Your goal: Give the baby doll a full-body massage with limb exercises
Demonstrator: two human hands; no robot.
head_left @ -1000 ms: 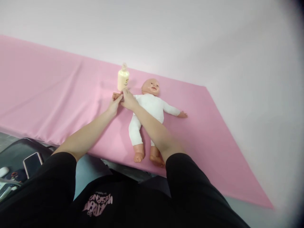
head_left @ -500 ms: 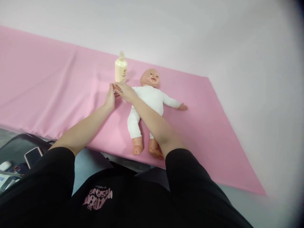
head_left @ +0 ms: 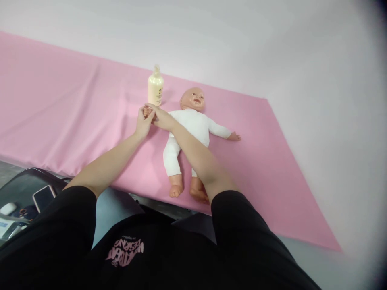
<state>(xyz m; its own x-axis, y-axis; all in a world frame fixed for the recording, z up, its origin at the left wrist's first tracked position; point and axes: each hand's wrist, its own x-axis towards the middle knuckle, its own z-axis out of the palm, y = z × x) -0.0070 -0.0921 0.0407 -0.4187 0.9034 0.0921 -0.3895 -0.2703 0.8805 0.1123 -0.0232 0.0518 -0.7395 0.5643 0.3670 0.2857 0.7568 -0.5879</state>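
Note:
A baby doll with a white cloth body lies on its back on a pink sheet, one arm stretched out to the right. Its other hand is between my two hands, the small fingers partly showing. My left hand is closed around that doll hand from the left, thumb on top. From the right, my right hand wraps over the same hand and wrist, covering most of the doll's forearm. Just behind my fingers stands a cream-coloured pump bottle, upright.
The pink sheet covers a long table against a pale wall. At the lower left, a dark chair holds a phone, a white mouse-shaped thing and other small items. My right forearm passes over the doll's legs.
My left hand has shifted slightly right, its thumb now over the doll's hand, whose fingers show more. The whole view has moved a little; the doll and bottle stay in place.

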